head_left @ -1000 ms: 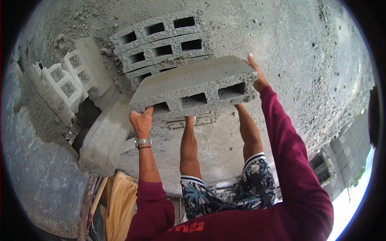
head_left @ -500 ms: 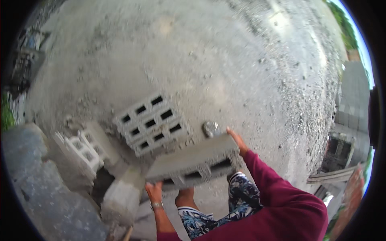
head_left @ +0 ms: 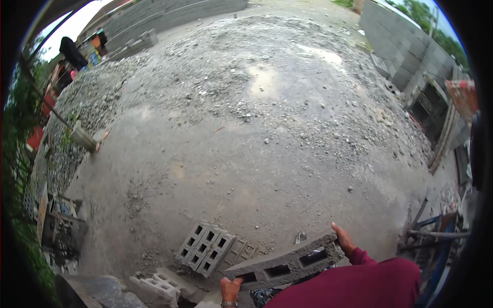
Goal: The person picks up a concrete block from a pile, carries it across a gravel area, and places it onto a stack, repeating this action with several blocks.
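Between my two hands is a grey hollow concrete block (head_left: 294, 263), tilted with its right end higher in view and its row of rectangular holes showing. My left hand (head_left: 231, 289), with a band at the wrist, grips the left end, its fingers at the end hole. Around the upper right end my right hand (head_left: 345, 241) is closed, the maroon sleeve behind it. Left of the held block, several similar concrete blocks (head_left: 206, 248) stand side by side on the ground, holes up. Lighter concrete blocks (head_left: 163, 285) lie farther left, near the lower edge.
A grey slab-like surface (head_left: 97, 291) fills the lower left corner. Gravel (head_left: 221, 77) and puddles (head_left: 264, 82) spread across the yard. Block walls (head_left: 400, 46) stand at the back and right. Metal frames and lumber (head_left: 436, 231) crowd the right edge; a short post (head_left: 83, 137) stands left.
The view has tilted up, bringing the far yard and walls in. Both hands still hold the block, which has turned so its holes face up more and its right end sits higher in view.
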Motion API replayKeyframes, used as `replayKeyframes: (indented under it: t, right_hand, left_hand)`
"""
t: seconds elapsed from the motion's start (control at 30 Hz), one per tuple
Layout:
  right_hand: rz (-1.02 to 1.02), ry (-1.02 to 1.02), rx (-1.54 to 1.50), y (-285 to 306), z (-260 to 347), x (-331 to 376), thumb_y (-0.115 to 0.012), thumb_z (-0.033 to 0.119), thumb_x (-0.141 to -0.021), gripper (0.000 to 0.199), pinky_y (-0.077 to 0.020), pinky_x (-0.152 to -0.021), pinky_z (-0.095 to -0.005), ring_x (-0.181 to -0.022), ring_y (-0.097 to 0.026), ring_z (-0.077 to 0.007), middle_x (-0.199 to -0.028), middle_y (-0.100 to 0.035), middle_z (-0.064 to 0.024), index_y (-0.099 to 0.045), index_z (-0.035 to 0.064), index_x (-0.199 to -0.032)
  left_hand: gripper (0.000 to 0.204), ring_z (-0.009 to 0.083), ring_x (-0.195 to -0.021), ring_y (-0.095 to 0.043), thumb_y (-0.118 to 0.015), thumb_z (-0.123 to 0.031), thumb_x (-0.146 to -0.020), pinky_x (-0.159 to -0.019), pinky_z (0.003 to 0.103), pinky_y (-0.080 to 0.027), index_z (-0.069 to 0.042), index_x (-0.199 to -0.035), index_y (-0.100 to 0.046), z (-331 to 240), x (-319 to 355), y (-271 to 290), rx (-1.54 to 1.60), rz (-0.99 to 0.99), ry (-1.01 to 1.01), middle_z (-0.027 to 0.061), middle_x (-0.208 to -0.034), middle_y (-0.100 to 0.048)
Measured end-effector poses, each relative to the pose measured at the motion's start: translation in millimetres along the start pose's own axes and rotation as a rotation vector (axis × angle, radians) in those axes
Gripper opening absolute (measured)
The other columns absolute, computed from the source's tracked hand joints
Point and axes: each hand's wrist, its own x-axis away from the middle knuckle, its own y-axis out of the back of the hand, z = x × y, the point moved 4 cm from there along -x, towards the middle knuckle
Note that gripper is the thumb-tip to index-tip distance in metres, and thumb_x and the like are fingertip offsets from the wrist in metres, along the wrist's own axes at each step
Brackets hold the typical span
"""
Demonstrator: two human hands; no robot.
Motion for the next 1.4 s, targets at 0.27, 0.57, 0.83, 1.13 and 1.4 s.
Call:
replayKeyframes:
  t: [0.27,0.57,0.83,1.13,1.4]
  right_hand:
    - [-0.072,0.043,-0.471,185.1,-20.1,-16.2,-0.059,0.053,-0.086,0.068,-0.0385,-0.091,-0.0294,-0.102,-0.053,-0.0176,-0.114,-0.057,-0.0074,-0.055,-0.0029,-0.125]
    - [-0.596,0.332,-0.547,345.7,62.1,38.7,-0.055,0.053,-0.088,0.078,-0.0388,-0.099,-0.0308,-0.114,-0.053,-0.0209,-0.130,-0.054,-0.0135,-0.045,-0.0078,-0.136]
    - [-0.958,0.427,-0.735,454.8,63.9,-29.7,-0.053,0.049,-0.090,0.061,-0.0434,-0.092,-0.0284,-0.101,-0.060,-0.0179,-0.111,-0.064,-0.0098,-0.060,-0.0048,-0.117]
    - [-0.872,0.386,-1.098,583.9,164.5,-46.9,-0.053,0.049,-0.090,0.054,-0.0469,-0.085,-0.0304,-0.091,-0.061,-0.0182,-0.101,-0.065,-0.0085,-0.064,-0.0014,-0.105]
    - [-1.075,0.474,-1.324,753.8,168.7,-67.1,-0.053,0.048,-0.091,0.050,-0.0484,-0.079,-0.0318,-0.083,-0.062,-0.0193,-0.093,-0.066,-0.0097,-0.064,-0.0003,-0.097]
  left_hand:
    - [0.041,0.0119,-0.057,-0.045,-0.077,-0.024,-0.059,-0.049,0.037,-0.039,0.008,-0.058,-0.053,-172.4,6.4,-153.5,-0.365,0.171,-0.041,0.0041,-0.058,-0.051]
    - [0.039,0.0089,-0.049,-0.036,-0.072,-0.022,-0.062,-0.041,0.035,-0.026,-0.004,-0.051,-0.039,-292.3,-5.2,-377.5,-0.265,0.598,-0.323,-0.0028,-0.055,-0.041]
    - [0.032,0.0074,-0.047,-0.037,-0.070,-0.015,-0.064,-0.039,0.032,-0.026,-0.005,-0.050,-0.044,-425.5,-11.3,-582.2,-0.434,0.746,-0.432,-0.0033,-0.053,-0.044]
    - [0.030,0.0069,-0.048,-0.039,-0.071,-0.015,-0.064,-0.039,0.031,-0.027,-0.004,-0.051,-0.046,-539.4,1.3,-857.3,-0.606,1.060,-0.487,-0.0023,-0.054,-0.047]
    - [0.032,0.0078,-0.044,-0.040,-0.071,-0.015,-0.064,-0.039,0.031,-0.029,-0.003,-0.046,-0.048,-601.5,105.5,-1111.7,-0.734,1.231,-0.627,-0.0012,-0.049,-0.047]
